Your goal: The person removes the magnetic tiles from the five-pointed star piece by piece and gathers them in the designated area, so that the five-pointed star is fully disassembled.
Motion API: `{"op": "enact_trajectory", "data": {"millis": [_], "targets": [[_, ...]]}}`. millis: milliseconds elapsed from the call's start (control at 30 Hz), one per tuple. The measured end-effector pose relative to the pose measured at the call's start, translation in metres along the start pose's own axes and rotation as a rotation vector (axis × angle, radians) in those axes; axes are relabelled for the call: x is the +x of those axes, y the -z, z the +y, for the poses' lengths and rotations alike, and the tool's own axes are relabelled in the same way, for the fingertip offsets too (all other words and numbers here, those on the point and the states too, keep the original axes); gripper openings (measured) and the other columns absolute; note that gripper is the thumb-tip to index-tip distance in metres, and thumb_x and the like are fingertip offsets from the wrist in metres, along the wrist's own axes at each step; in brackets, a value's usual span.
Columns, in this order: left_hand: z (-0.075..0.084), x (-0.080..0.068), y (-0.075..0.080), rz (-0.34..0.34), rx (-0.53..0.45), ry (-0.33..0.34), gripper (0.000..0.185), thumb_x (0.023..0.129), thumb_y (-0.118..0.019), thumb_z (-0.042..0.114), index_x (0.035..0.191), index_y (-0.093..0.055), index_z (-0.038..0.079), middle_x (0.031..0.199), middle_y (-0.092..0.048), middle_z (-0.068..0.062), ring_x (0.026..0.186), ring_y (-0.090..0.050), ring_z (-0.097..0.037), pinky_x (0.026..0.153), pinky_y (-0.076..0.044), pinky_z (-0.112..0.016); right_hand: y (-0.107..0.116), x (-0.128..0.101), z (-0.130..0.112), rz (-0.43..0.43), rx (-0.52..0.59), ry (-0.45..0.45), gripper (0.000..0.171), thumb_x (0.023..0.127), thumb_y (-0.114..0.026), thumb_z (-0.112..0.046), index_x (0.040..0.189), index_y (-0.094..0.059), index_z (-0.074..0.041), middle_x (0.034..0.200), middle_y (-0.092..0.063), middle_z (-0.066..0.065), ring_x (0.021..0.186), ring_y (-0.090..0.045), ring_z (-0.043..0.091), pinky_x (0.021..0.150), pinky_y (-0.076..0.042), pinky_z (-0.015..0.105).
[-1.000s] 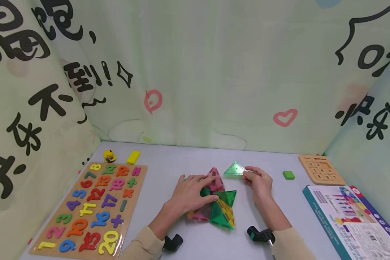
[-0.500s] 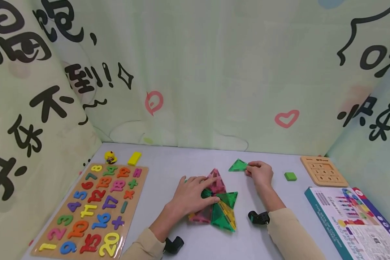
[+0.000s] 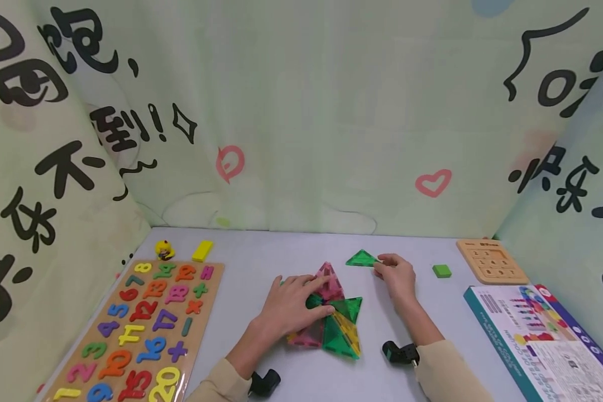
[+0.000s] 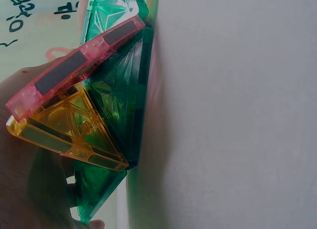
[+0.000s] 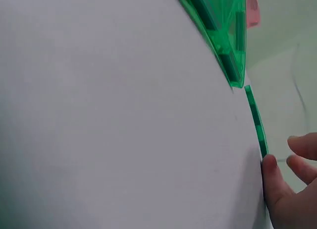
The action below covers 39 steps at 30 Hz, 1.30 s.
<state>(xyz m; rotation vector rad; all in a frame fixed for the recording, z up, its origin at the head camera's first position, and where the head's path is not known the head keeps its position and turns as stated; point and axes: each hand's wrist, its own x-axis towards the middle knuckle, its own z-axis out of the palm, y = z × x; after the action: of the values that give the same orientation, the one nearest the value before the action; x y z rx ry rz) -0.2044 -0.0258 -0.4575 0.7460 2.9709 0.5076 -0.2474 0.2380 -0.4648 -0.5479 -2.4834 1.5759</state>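
Head view: on a white table [image 3: 261, 251], a person's left hand [image 3: 291, 304] lies spread over a translucent tile cluster [image 3: 341, 335] of pink, green and yellow triangles, its fingers loosely extended. The right hand [image 3: 398, 276] is at the right corner of a separate green triangle [image 3: 362, 258], just behind the cluster. At left, a tan board [image 3: 208, 296] carries colourful numerals, with 20 in yellow at the near edge, 15 in red and 16 in blue, plus a purple plus sign. At right, a box [image 3: 548, 335] shows a barcode and a purple band; its print is too small to read. Beyond it, a wooden tray [image 3: 492, 261] bears small digits. The curtain [image 3: 306, 139] has large black Chinese characters, among them 不 and 到 with an exclamation mark.

Left wrist view: the hand is against the cluster's pink, amber and green tiles; black characters behind are cut off.

Right wrist view: one fingertip meets the green triangle's end, two others stand apart; I cannot tell whether it is pinched.
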Motion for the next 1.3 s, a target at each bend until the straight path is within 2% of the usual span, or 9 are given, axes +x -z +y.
{"op": "enact_trajectory", "data": {"millis": [133, 233, 333, 400, 500, 733, 867, 1067, 1300], "targets": [[0.000, 0.000, -0.001, 0.007, 0.002, -0.009, 0.071, 0.088, -0.041, 0.079, 0.152, -0.032, 0.047, 0.150, -0.050, 0.001, 0.138, -0.047, -0.027, 0.115, -0.025, -0.065, 0.004, -0.022, -0.001, -0.029, -0.082, 0.061, 0.037, 0.095, -0.059, -0.018, 0.129, -0.061, -0.004, 0.136, -0.052, 0.017, 0.101, -0.066, 0.025, 0.075, -0.049, 0.021], [0.000, -0.001, 0.001, 0.001, -0.004, -0.006, 0.072, 0.088, -0.041, 0.079, 0.152, -0.032, 0.047, 0.150, -0.050, 0.001, 0.138, -0.047, -0.027, 0.115, -0.025, -0.065, 0.007, -0.042, -0.001, -0.133, -0.181, 0.155, 0.034, 0.094, -0.062, -0.015, 0.127, -0.064, -0.005, 0.131, -0.058, 0.016, 0.107, -0.063, 0.029, 0.078, -0.050, 0.027], [0.000, -0.002, 0.003, 0.000, -0.006, -0.001, 0.072, 0.088, -0.041, 0.079, 0.152, -0.032, 0.046, 0.150, -0.050, 0.000, 0.139, -0.047, -0.027, 0.115, -0.025, -0.066, 0.006, -0.057, 0.000, -0.278, -0.275, 0.267, 0.032, 0.091, -0.066, -0.012, 0.122, -0.069, -0.007, 0.114, -0.064, 0.012, 0.097, -0.059, 0.023, 0.077, -0.048, 0.027], [0.000, -0.002, 0.004, 0.003, -0.002, 0.001, 0.072, 0.089, -0.041, 0.079, 0.152, -0.033, 0.046, 0.150, -0.050, 0.000, 0.138, -0.047, -0.028, 0.115, -0.025, -0.066, 0.006, -0.063, 0.001, -0.362, -0.305, 0.318, 0.031, 0.089, -0.069, -0.011, 0.119, -0.071, -0.008, 0.108, -0.061, 0.008, 0.092, -0.053, 0.018, 0.077, -0.044, 0.027], [0.000, -0.002, 0.003, 0.004, -0.001, -0.003, 0.072, 0.089, -0.041, 0.078, 0.152, -0.034, 0.045, 0.150, -0.050, 0.000, 0.138, -0.047, -0.028, 0.115, -0.025, -0.066, 0.005, -0.067, 0.002, -0.421, -0.295, 0.345, 0.028, 0.086, -0.073, -0.011, 0.114, -0.073, -0.008, 0.104, -0.054, 0.008, 0.089, -0.046, 0.017, 0.075, -0.040, 0.027], [0.000, -0.002, 0.002, 0.008, -0.014, -0.003, 0.072, 0.088, -0.042, 0.079, 0.151, -0.035, 0.045, 0.150, -0.050, 0.000, 0.138, -0.047, -0.028, 0.115, -0.025, -0.066, 0.006, -0.066, 0.007, -0.404, -0.201, 0.246, 0.017, 0.086, -0.074, -0.011, 0.103, -0.073, -0.011, 0.095, -0.060, 0.006, 0.083, -0.050, 0.016, 0.071, -0.043, 0.027], [0.000, -0.002, 0.001, 0.015, -0.020, 0.001, 0.072, 0.088, -0.044, 0.078, 0.151, -0.035, 0.045, 0.150, -0.051, 0.000, 0.138, -0.047, -0.028, 0.115, -0.025, -0.066, 0.007, -0.063, 0.008, -0.403, -0.088, 0.162, 0.013, 0.086, -0.073, -0.010, 0.099, -0.072, -0.008, 0.091, -0.064, 0.007, 0.080, -0.050, 0.018, 0.065, -0.043, 0.028], [0.000, -0.002, 0.001, 0.009, -0.019, 0.006, 0.072, 0.088, -0.044, 0.078, 0.151, -0.035, 0.045, 0.149, -0.051, -0.001, 0.138, -0.047, -0.028, 0.114, -0.026, -0.067, 0.011, -0.061, 0.010, -0.417, 0.005, 0.106, 0.014, 0.085, -0.073, -0.009, 0.098, -0.071, -0.003, 0.087, -0.064, 0.004, 0.079, -0.048, 0.016, 0.063, -0.041, 0.026], [0.000, -0.001, 0.000, 0.008, -0.014, 0.007, 0.072, 0.088, -0.044, 0.078, 0.151, -0.035, 0.046, 0.149, -0.051, 0.000, 0.138, -0.047, -0.028, 0.114, -0.026, -0.066, 0.015, -0.061, 0.009, -0.452, 0.150, 0.034, 0.020, 0.085, -0.073, -0.007, 0.100, -0.070, 0.005, 0.085, -0.069, 0.001, 0.086, -0.055, 0.014, 0.074, -0.046, 0.026]]}}
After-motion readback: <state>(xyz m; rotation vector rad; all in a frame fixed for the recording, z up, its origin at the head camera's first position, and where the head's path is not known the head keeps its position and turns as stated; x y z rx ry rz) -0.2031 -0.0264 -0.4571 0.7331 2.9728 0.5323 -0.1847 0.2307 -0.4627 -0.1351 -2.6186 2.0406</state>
